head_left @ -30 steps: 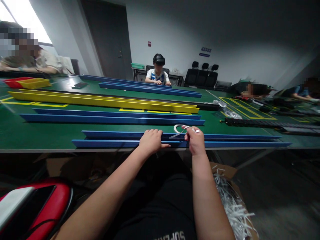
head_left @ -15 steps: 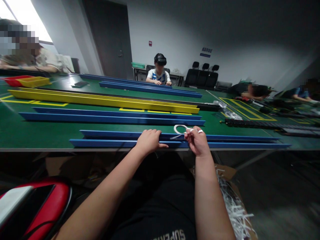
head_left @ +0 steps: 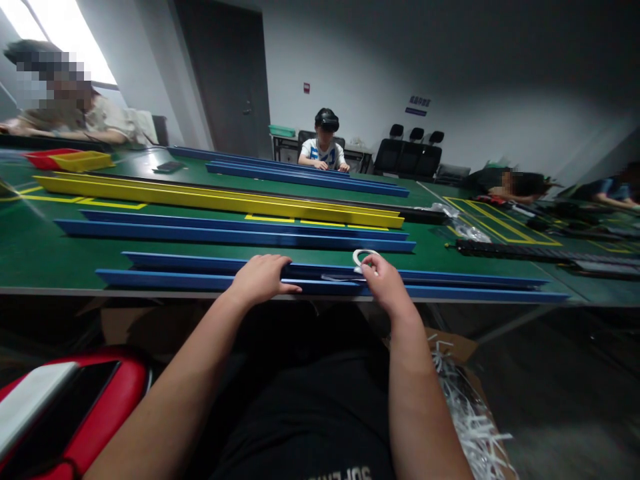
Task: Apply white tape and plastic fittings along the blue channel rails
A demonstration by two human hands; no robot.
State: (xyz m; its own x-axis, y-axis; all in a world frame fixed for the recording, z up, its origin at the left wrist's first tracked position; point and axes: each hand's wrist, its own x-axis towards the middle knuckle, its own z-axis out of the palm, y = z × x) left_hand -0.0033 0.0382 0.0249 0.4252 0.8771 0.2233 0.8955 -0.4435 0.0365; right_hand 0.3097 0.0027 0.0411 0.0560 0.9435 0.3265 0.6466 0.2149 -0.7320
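A long blue channel rail [head_left: 450, 283] lies along the near edge of the green table [head_left: 50, 257]. My left hand [head_left: 260, 278] rests on top of the rail, fingers curled over its edge and thumb pointing right. My right hand [head_left: 384, 283] sits a little to the right on the same rail and pinches a curled white strip [head_left: 361, 257] that loops up above its fingertips. A second piece of the strip lies flat inside the rail between my hands.
More blue rails [head_left: 240, 233] and a long yellow rail [head_left: 215, 199] lie farther back. Red and yellow bins [head_left: 75, 160] stand far left. Other people sit around the table. A cardboard box of white strips [head_left: 467, 413] is by my right knee, a red seat [head_left: 65, 413] at lower left.
The view has shifted so the rail and both hands sit further left. My left hand slid left along the rail, and the white loop in my right hand now looks smaller and lower.
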